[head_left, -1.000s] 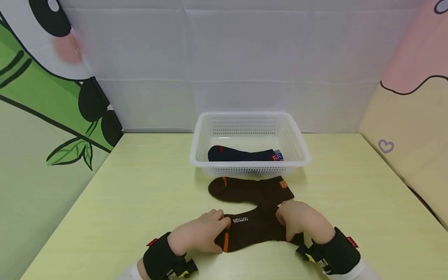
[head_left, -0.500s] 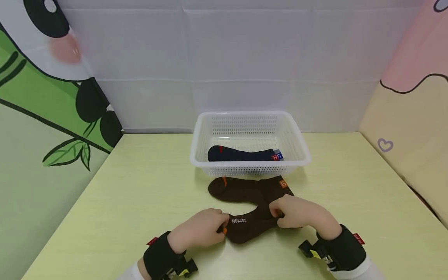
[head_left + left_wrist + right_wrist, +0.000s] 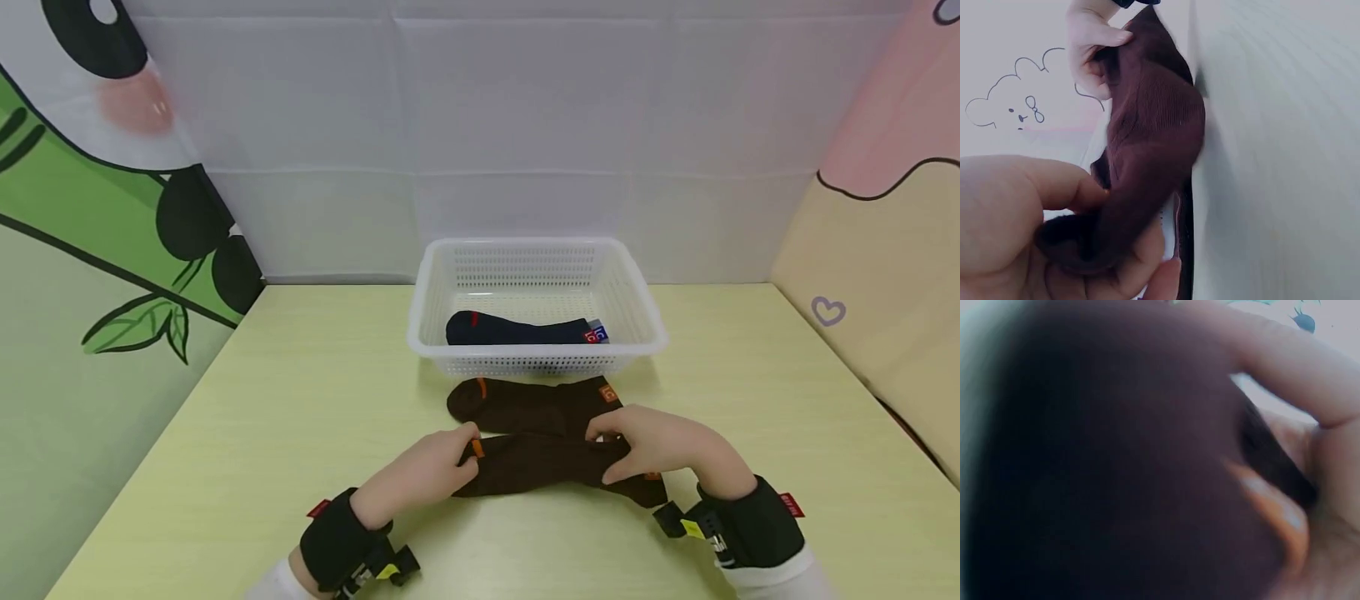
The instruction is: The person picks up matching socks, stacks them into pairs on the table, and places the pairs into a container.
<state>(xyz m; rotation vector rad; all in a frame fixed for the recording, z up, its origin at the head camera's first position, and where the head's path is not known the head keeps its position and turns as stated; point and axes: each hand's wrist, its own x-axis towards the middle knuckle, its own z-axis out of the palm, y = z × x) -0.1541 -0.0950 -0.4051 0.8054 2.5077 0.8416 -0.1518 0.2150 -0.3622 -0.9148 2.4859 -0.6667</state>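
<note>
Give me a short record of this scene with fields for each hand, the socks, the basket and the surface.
left hand: pinches the toe end of the near brown sock
right hand: grips that sock's other end
second brown sock: flat on the table, just behind, by the basket
basket: white plastic, holds a dark navy sock
surface: pale yellow table
</note>
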